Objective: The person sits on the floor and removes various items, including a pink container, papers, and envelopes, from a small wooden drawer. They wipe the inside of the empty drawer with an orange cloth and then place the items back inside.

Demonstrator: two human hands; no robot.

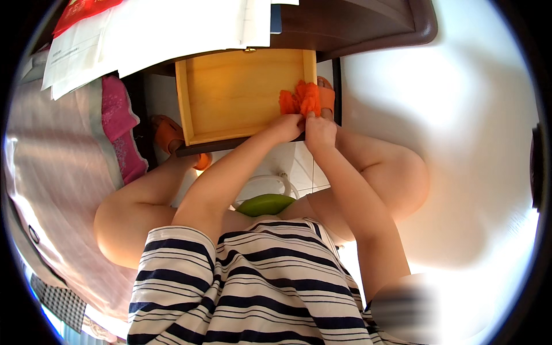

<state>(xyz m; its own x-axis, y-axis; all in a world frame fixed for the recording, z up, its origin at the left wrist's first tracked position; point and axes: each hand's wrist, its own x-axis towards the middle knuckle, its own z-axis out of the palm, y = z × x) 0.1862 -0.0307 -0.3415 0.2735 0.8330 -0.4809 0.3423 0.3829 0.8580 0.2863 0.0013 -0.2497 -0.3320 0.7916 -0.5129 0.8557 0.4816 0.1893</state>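
A pulled-out wooden drawer [246, 95] with a dark front edge lies before me, its light wood bottom in view. At its near right corner, my left hand [289, 128] and my right hand [320, 131] are close together. Both pinch an orange crumpled cloth [308, 99], which rises from the fingers over the drawer's right side wall. The arm from the picture's left ends in my left hand, the other arm in my right. The fingertips are partly hidden by the hands and the cloth.
White papers [185, 30] overhang the dark desk [345, 26] above the drawer. A bed or covered surface [56, 151] with a pink lace-edged cloth [123, 129] is at the left. A white wall [453, 129] stands right. My knees flank the drawer, above a green seat [265, 205].
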